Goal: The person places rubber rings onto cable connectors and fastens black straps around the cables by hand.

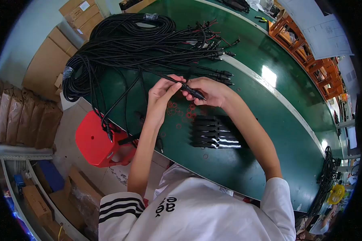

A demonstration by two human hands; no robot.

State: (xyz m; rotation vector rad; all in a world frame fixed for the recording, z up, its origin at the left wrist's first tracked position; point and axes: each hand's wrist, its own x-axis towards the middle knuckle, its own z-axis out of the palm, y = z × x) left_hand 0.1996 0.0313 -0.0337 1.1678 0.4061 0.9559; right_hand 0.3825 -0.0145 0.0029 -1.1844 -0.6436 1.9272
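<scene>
Black, ridged and tapering to a narrow nose, the connector [197, 94] is held between both hands above the green counter [285, 140], its nose aimed toward the person's right. From my place in the room I see the left hand [161, 91] pinching near the connector's cable end, thumb against the dark casing, while the right hand [214, 90] curls its fingers around the body; exactly where those right fingers press is partly hidden. Handling it well, I judge, calls for a firm left pinch, a lighter right touch, and the connector lined up straight with its cable [163, 75], so that neither bends sharply at the join. Some slack would help, since the cable's weight could pull the grip askew.

Just nearer the person than the connector, thin red rings [191, 107] lie scattered, looking like soft rubber. Past them, nearer still to the person, glossy black strips [207, 133] lie side by side, flat and smooth. Left of the connector and farther off, dull black cables [124, 50] pile up in thick loops, bound in places with shiny wrap. Also left of the connector, but lower, stands a smooth red stool [93, 138], probably moulded plastic.
</scene>
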